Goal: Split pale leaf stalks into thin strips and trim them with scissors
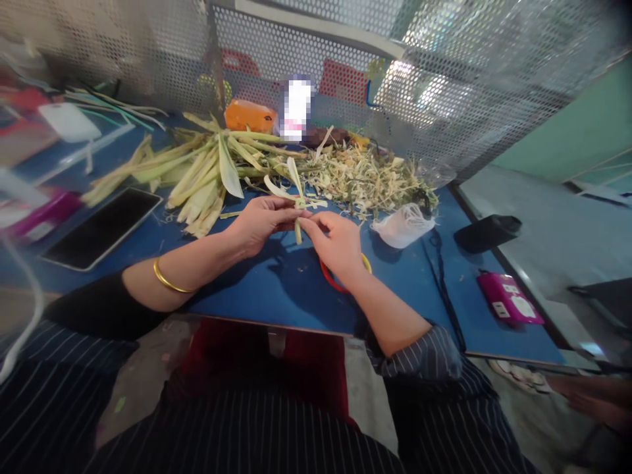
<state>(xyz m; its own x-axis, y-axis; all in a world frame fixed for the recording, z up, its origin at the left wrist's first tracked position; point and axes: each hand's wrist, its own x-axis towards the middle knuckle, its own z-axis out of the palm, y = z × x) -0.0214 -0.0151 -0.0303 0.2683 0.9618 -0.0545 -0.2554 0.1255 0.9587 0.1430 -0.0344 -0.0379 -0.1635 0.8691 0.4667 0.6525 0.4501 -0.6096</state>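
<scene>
Between my two hands, above the blue table (266, 280), is a small pale green plant piece (298, 230) with leafy strips sticking up. My left hand (261, 222) pinches it from the left, fingers closed. From the right, my right hand (338, 242) grips its lower part between thumb and fingers. Long pale green leaves (202, 174) lie in a bundle behind my left hand. A heap of shredded plant bits (365, 178) spreads behind my right hand. Red and yellow rings (328, 276) lie partly hidden beneath my right hand.
A dark phone (103, 227) lies at left. White thread (405, 225), a black cord (442, 289), a black cylinder (488, 232) and a magenta box (511, 298) are at right. An orange packet (250, 116) and lit screen (297, 108) stand near the perforated metal panel (266, 46).
</scene>
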